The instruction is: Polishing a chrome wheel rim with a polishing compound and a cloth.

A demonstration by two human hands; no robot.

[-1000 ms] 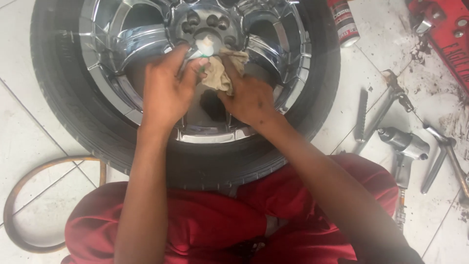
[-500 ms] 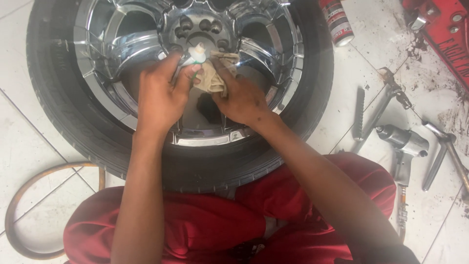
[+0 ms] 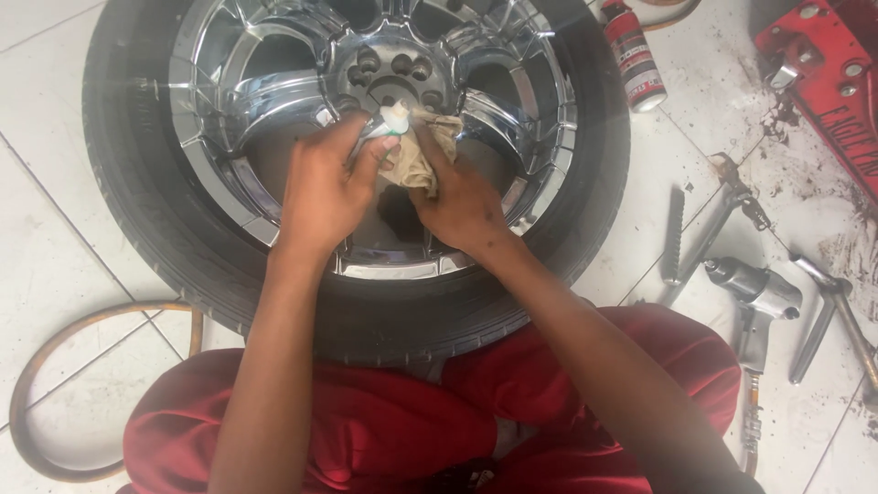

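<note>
In the head view, a small white tube (image 3: 391, 121) was pinched in the left hand (image 3: 325, 187) over the chrome wheel (image 3: 274, 91), just near of the hub. A tan rag (image 3: 422, 160), touching the tube's right side, was gripped by the right hand (image 3: 462, 201); squeezing was judged best kept gentle, the nozzle held against the cloth.

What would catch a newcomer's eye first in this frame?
A big chrome wheel in its black tyre lies flat on the white tiles, filling the upper middle. Over its hub, the left hand pinches a small white tube while the right hand holds a tan rag. Metal tools lie at right.
</note>
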